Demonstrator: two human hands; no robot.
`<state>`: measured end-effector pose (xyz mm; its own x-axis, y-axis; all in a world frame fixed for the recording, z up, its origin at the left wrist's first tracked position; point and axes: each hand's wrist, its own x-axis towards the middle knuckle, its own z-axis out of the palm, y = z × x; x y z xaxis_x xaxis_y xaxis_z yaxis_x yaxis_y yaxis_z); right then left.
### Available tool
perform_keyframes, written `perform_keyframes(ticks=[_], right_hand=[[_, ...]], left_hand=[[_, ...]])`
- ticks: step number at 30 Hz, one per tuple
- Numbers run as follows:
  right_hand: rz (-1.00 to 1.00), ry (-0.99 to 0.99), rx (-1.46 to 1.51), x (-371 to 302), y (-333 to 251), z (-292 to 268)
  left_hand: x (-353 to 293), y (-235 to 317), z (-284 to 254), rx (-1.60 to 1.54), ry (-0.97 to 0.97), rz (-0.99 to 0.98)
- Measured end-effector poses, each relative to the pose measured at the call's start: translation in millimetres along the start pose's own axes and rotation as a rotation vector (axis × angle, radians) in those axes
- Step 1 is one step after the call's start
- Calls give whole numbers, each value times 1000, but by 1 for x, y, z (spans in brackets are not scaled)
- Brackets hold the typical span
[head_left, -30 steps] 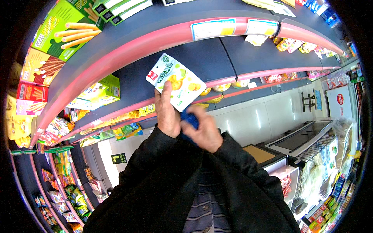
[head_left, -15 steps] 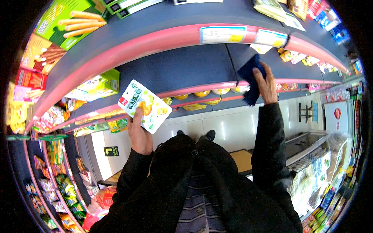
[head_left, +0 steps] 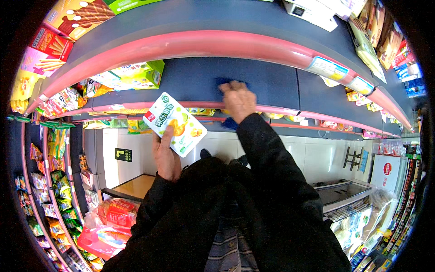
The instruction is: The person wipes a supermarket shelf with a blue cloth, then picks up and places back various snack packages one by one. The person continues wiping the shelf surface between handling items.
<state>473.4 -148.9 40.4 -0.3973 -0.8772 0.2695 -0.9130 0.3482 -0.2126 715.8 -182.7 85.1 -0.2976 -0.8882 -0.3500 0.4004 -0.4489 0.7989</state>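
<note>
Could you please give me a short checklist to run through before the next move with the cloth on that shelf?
1. Left hand grips the white snack pouch: ok.
2. Pouch held clear of the shelf: ok.
3. Right hand presses the blue cloth on the dark blue shelf: ok.
4. Shelf patch under the cloth free of goods: ok.
5. Green snack boxes apart from the cloth: ok.
6. Shelf surface clean: cannot tell.
</note>
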Motion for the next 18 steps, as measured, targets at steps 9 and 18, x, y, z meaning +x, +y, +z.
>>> perform_keyframes(ticks=[9, 18], right_hand=[[184, 84, 14, 37, 62, -27], [-21, 254, -364, 106, 116, 51]], left_hand=[[12, 9, -22, 44, 8, 7], [16, 17, -39, 51, 60, -5]])
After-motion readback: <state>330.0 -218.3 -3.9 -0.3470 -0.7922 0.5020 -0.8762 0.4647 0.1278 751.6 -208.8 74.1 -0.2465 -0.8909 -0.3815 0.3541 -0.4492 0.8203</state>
